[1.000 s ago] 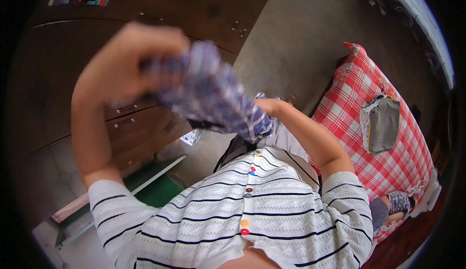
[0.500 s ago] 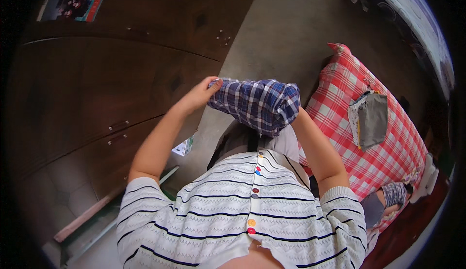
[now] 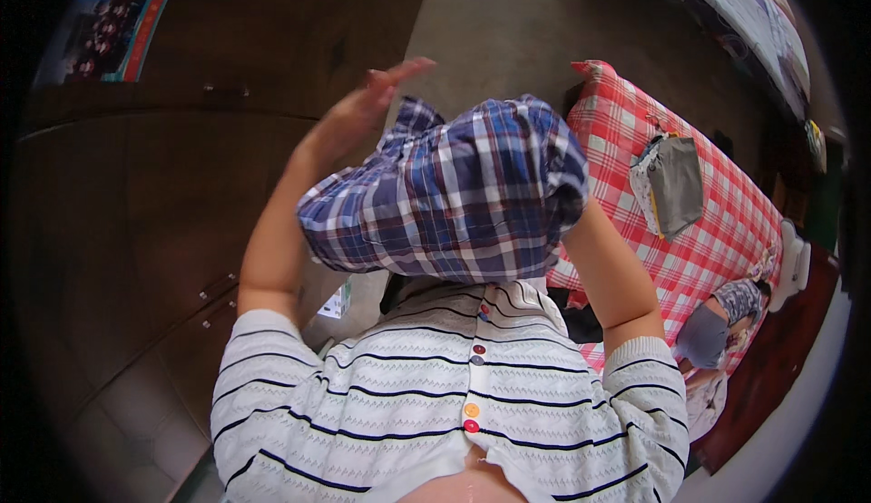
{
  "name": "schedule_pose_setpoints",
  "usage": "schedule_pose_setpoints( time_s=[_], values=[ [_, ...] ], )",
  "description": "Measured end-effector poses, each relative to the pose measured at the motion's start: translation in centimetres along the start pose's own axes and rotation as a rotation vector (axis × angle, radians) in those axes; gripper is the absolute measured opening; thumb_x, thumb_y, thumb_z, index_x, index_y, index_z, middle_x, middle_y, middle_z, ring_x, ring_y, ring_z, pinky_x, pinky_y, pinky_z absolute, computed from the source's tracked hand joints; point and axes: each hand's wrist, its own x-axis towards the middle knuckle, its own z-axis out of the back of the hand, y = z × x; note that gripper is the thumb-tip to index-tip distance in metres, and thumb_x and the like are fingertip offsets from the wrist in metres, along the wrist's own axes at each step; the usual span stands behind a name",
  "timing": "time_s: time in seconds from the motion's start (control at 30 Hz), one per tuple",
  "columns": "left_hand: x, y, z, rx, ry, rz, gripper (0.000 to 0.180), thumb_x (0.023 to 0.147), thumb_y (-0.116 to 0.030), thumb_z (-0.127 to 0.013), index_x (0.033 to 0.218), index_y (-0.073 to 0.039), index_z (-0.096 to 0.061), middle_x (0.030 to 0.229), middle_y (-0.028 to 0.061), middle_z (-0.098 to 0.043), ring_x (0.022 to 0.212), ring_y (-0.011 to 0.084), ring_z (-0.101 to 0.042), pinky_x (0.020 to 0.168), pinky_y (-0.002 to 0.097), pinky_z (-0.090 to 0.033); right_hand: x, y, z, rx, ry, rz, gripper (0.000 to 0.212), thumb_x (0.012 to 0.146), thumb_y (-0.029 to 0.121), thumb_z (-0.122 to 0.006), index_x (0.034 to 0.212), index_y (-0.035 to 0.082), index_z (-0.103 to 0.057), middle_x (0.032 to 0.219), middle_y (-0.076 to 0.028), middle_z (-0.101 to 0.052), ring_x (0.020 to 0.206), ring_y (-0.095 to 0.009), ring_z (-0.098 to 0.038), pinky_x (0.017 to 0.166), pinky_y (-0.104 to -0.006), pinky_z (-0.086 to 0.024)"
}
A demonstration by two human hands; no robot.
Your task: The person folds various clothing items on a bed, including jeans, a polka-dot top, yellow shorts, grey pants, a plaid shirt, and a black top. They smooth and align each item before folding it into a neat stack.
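Note:
A blue, white and dark red plaid garment (image 3: 445, 190), perhaps a shirt, is bunched in the air in front of my chest. My left hand (image 3: 367, 99) is raised at its far left side, fingers stretched out and holding nothing. My right forearm (image 3: 612, 267) runs up to the garment's right end. The cloth covers my right hand and its fingers. The garment's right end is held up there, in a rounded bulge.
A bed or padded surface with a red and white checked cover (image 3: 626, 131) lies to my right. On it rest a folded grey cloth (image 3: 679, 185) and a bunched grey garment (image 3: 703, 335). Dark wooden cabinets (image 3: 181, 195) stand on my left.
My left hand has let go of the garment's left end and opened. The garment has come nearer and spread wider, its left part swinging down toward me.

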Motion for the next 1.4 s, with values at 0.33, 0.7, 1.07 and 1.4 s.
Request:
schedule_pose_setpoints(
  time_s=[0.33, 0.7, 1.07, 1.4],
  values=[
    [0.2, 10.6, -11.1, -0.365, 0.694, 0.499, 0.075, 0.087, -0.062, -0.041, 0.139, -0.008, -0.04, 0.143, 0.0142, -0.037, 0.131, 0.0221, -0.037, 0.109, 0.0444, -0.03, -9.9, 3.1, 1.9, 0.077, -0.452, 0.289, 0.034, 0.097, 0.026, -0.043, 0.107, -0.001, -0.061, 0.109, -0.015, -0.063, 0.097, -0.024, -0.062, 0.086, -0.0381, -0.052],
    [7.2, 16.6, -25.9, -0.295, 1.48, 1.032, 0.058, 0.094, -0.05, -0.041, 0.133, -0.007, -0.047, 0.138, 0.0107, -0.045, 0.127, 0.0195, -0.043, 0.108, 0.0409, -0.032, -22.1, -1.1, -0.5, -2.088, -0.615, 0.195, 0.101, 0.062, 0.054, -0.078, 0.141, 0.008, -0.035, 0.149, -0.019, -0.026, 0.135, -0.041, -0.026, 0.108, -0.0543, -0.021],
    [19.9, 7.0, -32.5, 0.103, 1.001, 0.898, 0.044, 0.096, -0.02, -0.052, 0.136, -0.006, -0.042, 0.132, 0.0098, -0.049, 0.121, 0.0167, -0.047, 0.101, 0.0362, -0.04, -33.2, 0.3, 4.4, -1.249, -0.784, 0.044, 0.091, 0.065, 0.047, -0.075, 0.134, -0.002, -0.041, 0.121, -0.025, -0.057, 0.113, -0.035, -0.055, 0.096, -0.0359, -0.041],
    [20.3, 12.8, -36.1, 0.094, 1.011, 0.831, 0.061, 0.099, -0.05, -0.034, 0.148, -0.017, -0.02, 0.142, 0.0026, -0.035, 0.126, 0.0149, -0.037, 0.095, 0.0343, -0.04, -32.7, 5.0, 8.5, -1.047, -1.092, 0.329, 0.051, 0.075, 0.035, -0.066, 0.108, -0.003, -0.06, 0.088, -0.02, -0.067, 0.081, -0.028, -0.066, 0.074, -0.0357, -0.05]
  ],
)
